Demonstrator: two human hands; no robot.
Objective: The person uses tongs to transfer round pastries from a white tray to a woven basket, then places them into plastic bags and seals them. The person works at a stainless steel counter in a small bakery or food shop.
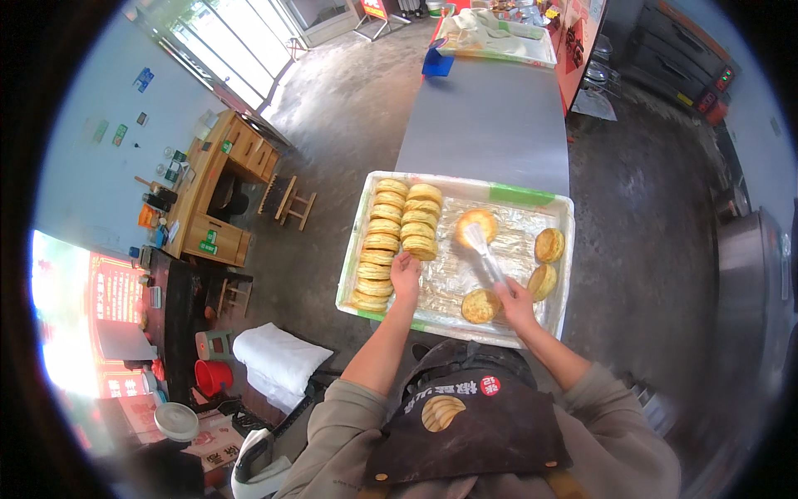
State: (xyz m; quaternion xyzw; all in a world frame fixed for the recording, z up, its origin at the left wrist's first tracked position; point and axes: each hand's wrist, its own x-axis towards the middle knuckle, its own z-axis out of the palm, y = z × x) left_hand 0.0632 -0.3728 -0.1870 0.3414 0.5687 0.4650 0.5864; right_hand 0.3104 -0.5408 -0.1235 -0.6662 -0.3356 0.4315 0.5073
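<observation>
A shallow white tray [567, 249] with a foil-like lining holds round flat baked cakes. Two rows of them stand on edge at its left, a long row [381, 226] and a shorter row [420, 218]. My left hand [406, 274] touches or nearly touches the near end of the shorter row; its exact grip is hidden. In my right hand [516, 300] are clear tongs [489, 259], their far end over a golden cake [477, 226] lying flat. Another cake [480, 305] lies left of my right hand, and two more [549, 245] are by the tray's right wall.
A grey metal table [483, 118] extends beyond the tray, with a cloth-covered tray [542, 50] at its far end. Wooden desk [218, 187], folded white cloth [280, 358] and red bucket [213, 377] are to the left. An oven [673, 56] stands far right.
</observation>
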